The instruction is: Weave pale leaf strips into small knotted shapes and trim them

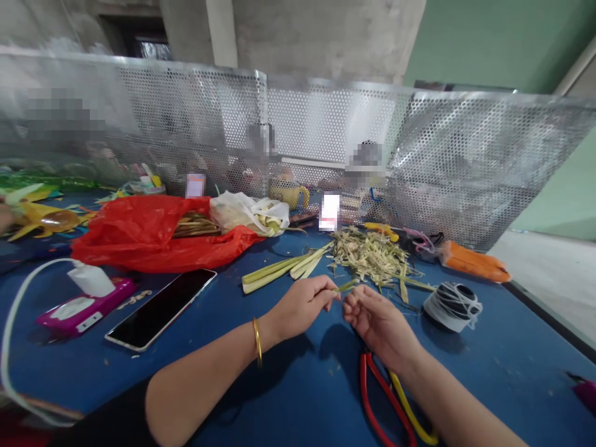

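My left hand (pixel 300 307), with a gold bangle at the wrist, pinches a small green strip of plant leaf (pixel 347 286) above the blue table. Close beside it, my right hand (pixel 379 323) has its fingers closed in a pinch at the strip's other end; the exact hold is partly hidden. Under my right hand and forearm lie scissors or pliers with red handles (pixel 367 391) and a yellow handle (pixel 405 406); the jaws are covered. Just beyond my hands are longer pale-green leaf strips (pixel 274 272) and a heap of shredded leaf pieces (pixel 372 251).
A spool of white cord (pixel 451 307) and an orange packet (pixel 475 262) are at right. Leftward lie a phone (pixel 162 309), a purple power strip (pixel 86 307) with a white cable, and a red plastic bag (pixel 135 233). A perforated metal screen (pixel 326 118) borders the back.
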The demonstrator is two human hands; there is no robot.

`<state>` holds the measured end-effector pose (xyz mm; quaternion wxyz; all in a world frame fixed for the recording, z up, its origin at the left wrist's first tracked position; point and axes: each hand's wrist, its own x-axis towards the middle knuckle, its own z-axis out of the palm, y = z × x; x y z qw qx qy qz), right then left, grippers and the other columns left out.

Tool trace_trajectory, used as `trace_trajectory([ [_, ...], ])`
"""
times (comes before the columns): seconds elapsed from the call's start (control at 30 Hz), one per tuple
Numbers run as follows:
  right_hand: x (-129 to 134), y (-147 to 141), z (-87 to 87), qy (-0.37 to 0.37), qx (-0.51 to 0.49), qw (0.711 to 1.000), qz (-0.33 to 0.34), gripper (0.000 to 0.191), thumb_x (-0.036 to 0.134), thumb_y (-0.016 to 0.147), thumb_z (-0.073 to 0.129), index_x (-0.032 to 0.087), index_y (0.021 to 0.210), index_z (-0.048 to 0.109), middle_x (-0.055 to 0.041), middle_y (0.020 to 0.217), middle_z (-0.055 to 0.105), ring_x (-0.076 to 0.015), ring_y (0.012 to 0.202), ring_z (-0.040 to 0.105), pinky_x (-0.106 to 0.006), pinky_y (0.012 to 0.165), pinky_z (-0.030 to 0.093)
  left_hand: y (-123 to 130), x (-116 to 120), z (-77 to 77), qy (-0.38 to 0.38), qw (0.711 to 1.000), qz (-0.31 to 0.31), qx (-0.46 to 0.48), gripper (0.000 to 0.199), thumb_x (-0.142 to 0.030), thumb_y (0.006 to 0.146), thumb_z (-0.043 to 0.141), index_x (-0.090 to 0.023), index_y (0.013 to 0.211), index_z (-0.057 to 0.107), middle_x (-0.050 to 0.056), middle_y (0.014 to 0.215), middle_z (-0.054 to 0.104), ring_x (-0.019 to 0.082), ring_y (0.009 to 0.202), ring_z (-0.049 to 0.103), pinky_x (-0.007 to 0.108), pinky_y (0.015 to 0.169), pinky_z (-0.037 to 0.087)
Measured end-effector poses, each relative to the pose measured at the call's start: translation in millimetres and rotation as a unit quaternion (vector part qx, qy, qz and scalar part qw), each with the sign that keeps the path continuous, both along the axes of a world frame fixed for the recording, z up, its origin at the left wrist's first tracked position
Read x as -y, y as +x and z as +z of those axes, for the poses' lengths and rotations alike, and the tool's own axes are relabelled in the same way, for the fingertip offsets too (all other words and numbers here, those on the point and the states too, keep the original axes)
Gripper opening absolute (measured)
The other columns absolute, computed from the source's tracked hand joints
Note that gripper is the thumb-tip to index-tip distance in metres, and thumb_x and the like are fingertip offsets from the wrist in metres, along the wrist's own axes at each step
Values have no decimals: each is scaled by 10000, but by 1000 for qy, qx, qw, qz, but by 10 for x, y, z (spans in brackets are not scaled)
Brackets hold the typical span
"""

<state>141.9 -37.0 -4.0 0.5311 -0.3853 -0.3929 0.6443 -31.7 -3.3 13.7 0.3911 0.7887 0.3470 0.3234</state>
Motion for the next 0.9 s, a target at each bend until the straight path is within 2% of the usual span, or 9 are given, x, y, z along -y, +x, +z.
trace_trajectory([
  [0.1,97,-114,-79,95,118,988,-2,234,384,849,550,203,717,484,-1,723,531,-144,688,530,-282,688,438,13,-32,-56,2,998,63,-18,212,-281,862,455,-170,740,589,-7,655,610,128,634,546,230,645,385],
  [0.2,198,-162,-82,246,326,912,25,250,350,916,454,200,722,499,-9,722,532,-147,703,494,-276,681,397,22,-30,-121,17,993,85,-81,201,-258,834,470,-175,731,621,12,679,658,146,652,580,242,639,380],
  [0.27,221,-134,-49,288,391,872,56,249,330,933,426,199,735,502,-7,724,524,-140,688,469,-267,652,378,20,-9,-143,56,986,72,-141,193,-218,808,473,-178,722,641,26,702,674,160,683,592,248,632,370],
  [0.33,194,-70,-4,262,379,884,82,257,334,933,433,194,731,507,-1,695,526,-129,645,464,-254,607,373,6,13,-132,93,975,29,-199,184,-190,785,484,-179,717,655,34,703,675,167,690,590,249,624,362],
  [0.4,134,11,42,195,306,927,98,261,347,914,481,185,712,515,3,651,537,-117,588,468,-242,558,373,-21,19,-89,104,968,-45,-223,173,-163,772,496,-178,711,658,27,671,662,155,666,580,238,620,362],
  [0.53,21,133,99,79,80,988,110,228,306,852,597,169,685,526,6,649,543,-98,579,489,-215,540,374,-67,-6,21,4,974,-188,-123,152,-144,786,504,-163,724,641,-8,620,616,100,580,538,192,601,383],
  [0.73,-16,97,40,-20,-94,994,53,180,235,715,744,183,726,572,14,709,554,-99,631,529,-215,602,442,-6,-6,15,-159,981,-87,72,159,-281,833,505,-153,758,563,-39,587,534,71,492,435,177,496,352],
  [0.83,31,-5,-26,16,-29,999,36,172,299,777,685,186,735,563,-7,749,569,-127,708,553,-242,656,451,31,-14,-49,-173,981,-11,90,164,-291,831,487,-162,745,540,-44,581,531,74,470,424,186,484,347],
  [0.9,82,-64,-59,112,99,988,21,195,331,858,584,186,731,555,-21,753,572,-141,734,543,-263,688,436,43,-17,-93,-135,989,38,51,173,-284,820,480,-165,721,558,-26,596,573,92,489,465,204,510,364],
])
